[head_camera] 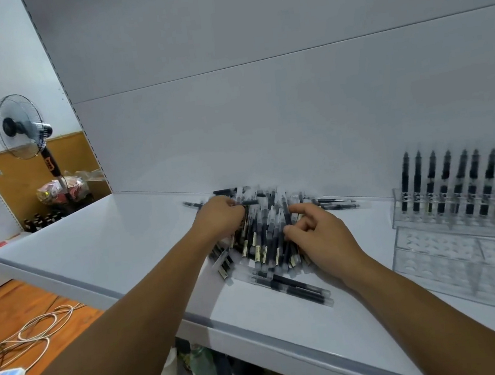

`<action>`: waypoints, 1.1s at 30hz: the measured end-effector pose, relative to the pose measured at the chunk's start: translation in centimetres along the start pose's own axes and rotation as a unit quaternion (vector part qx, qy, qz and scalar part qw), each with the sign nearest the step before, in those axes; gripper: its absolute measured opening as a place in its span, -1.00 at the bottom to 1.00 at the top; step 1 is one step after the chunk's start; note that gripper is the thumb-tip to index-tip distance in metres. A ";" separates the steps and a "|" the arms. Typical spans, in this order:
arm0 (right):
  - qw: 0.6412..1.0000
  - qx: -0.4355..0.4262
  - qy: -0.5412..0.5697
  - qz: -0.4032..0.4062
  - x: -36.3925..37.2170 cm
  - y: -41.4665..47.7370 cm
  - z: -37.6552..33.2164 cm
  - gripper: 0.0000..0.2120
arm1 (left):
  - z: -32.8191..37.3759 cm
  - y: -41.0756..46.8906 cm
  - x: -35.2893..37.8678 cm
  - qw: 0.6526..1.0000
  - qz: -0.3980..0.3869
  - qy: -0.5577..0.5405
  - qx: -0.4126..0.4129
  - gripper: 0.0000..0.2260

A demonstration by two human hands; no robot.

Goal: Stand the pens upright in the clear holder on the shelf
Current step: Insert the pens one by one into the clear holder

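Both hands' fingers rest on pens

Pens heaped mid-shelf, holder at right

The pile of pens lies on the shelf against the back panel; the clear holder, right, has pens standing in its rear row.

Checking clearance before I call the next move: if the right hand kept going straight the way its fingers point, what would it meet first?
The right hand points up-left into the pile of pens; its fingertips look already among them, so pens come first, probably, given the blur.
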State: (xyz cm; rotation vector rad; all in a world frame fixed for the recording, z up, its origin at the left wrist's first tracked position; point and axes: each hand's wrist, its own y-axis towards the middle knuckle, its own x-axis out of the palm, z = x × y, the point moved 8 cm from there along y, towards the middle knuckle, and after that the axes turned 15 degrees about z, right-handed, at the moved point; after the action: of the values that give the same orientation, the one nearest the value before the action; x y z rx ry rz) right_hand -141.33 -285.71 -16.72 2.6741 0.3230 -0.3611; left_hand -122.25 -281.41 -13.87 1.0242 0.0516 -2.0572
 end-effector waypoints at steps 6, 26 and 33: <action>0.999 0.017 0.024 0.011 -0.3 0.2 0.1 -0.63 | 0.2 0.0 -2.0 0.982 0.056 -0.182 -0.009 -0.71; 0.987 -0.010 0.041 0.152 -13.5 2.2 -6.3 -0.78 | 13.6 -4.4 2.8 0.822 -0.052 -0.567 -0.019 -0.72; 0.972 -0.016 -0.074 0.222 -26.3 0.8 -2.2 -0.76 | 21.9 -10.0 9.5 0.787 -0.138 -0.600 -0.021 -0.73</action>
State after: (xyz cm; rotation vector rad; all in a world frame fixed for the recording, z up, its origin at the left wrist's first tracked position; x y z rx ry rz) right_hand -165.37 -289.93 -6.62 2.5708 -0.3094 -0.4045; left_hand -146.50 -288.95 -8.69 -0.4999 -0.4297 -2.5954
